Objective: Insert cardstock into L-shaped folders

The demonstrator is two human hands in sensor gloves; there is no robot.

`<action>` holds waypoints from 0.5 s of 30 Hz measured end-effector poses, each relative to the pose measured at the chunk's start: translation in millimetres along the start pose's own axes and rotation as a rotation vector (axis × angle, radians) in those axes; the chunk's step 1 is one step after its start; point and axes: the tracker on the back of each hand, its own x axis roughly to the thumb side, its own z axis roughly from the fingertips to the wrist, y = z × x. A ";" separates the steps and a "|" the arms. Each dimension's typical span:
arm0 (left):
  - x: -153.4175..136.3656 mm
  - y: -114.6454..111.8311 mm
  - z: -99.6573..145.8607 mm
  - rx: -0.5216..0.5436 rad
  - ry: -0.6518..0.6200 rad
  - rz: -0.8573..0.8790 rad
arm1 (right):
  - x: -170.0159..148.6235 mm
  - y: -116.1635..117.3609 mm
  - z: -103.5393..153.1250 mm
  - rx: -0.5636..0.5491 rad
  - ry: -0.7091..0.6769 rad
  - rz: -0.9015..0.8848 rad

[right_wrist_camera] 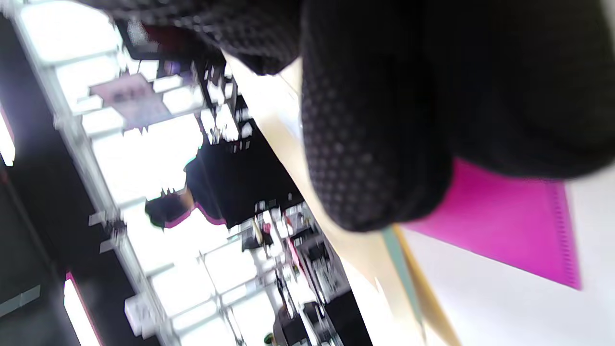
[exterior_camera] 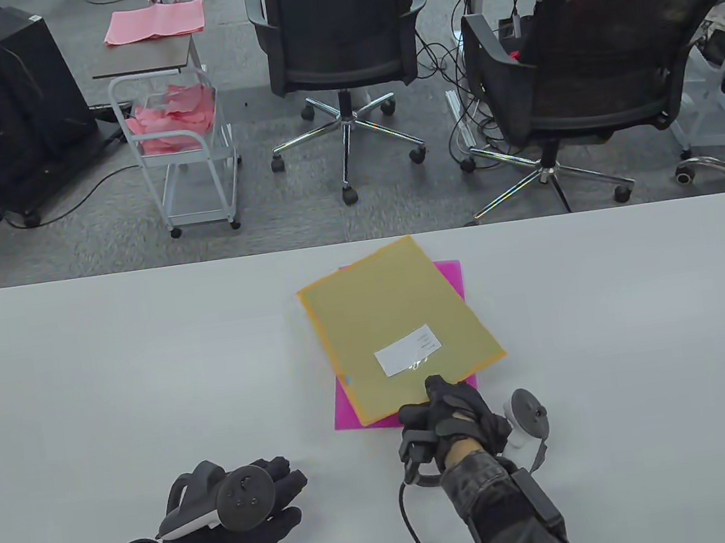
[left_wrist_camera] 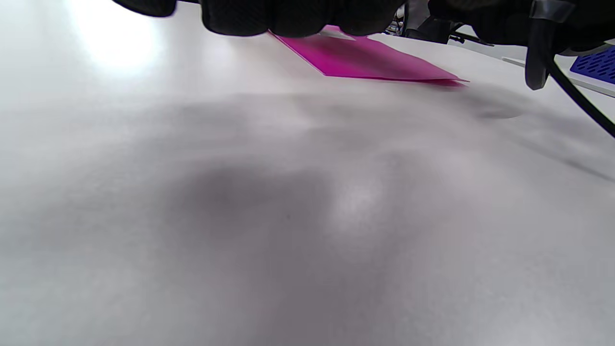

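A yellow L-shaped folder [exterior_camera: 396, 320] with a sheet inside and a white label [exterior_camera: 408, 349] lies askew on a magenta folder [exterior_camera: 349, 412] at the table's middle. My right hand [exterior_camera: 433, 395] pinches the yellow folder's near edge, thumb on top. In the right wrist view the gloved fingers [right_wrist_camera: 375, 144] fill the top, with the yellow folder's edge [right_wrist_camera: 413, 283] and the magenta folder [right_wrist_camera: 504, 221] below them. My left hand [exterior_camera: 274, 490] rests flat on the table at the lower left, holding nothing. In the left wrist view its fingers [left_wrist_camera: 288, 17] hang above the magenta folder [left_wrist_camera: 365, 60].
The white table [exterior_camera: 117, 384] ends at its far edge just behind the folders. Beyond it stand two black office chairs [exterior_camera: 338, 34] and a white cart [exterior_camera: 179, 142] holding pink sheets. A cable trails from each wrist.
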 end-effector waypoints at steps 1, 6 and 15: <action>0.0 1.2 0.3 0.003 -0.001 0.015 | -11.2 2.6 1.3 -0.063 0.026 -0.044; 1.8 4.5 1.2 0.003 -0.012 0.029 | -35.7 11.8 5.4 -0.073 0.144 -0.093; 0.5 6.9 1.6 0.001 -0.002 0.041 | -45.6 14.7 3.5 -0.032 0.229 -0.152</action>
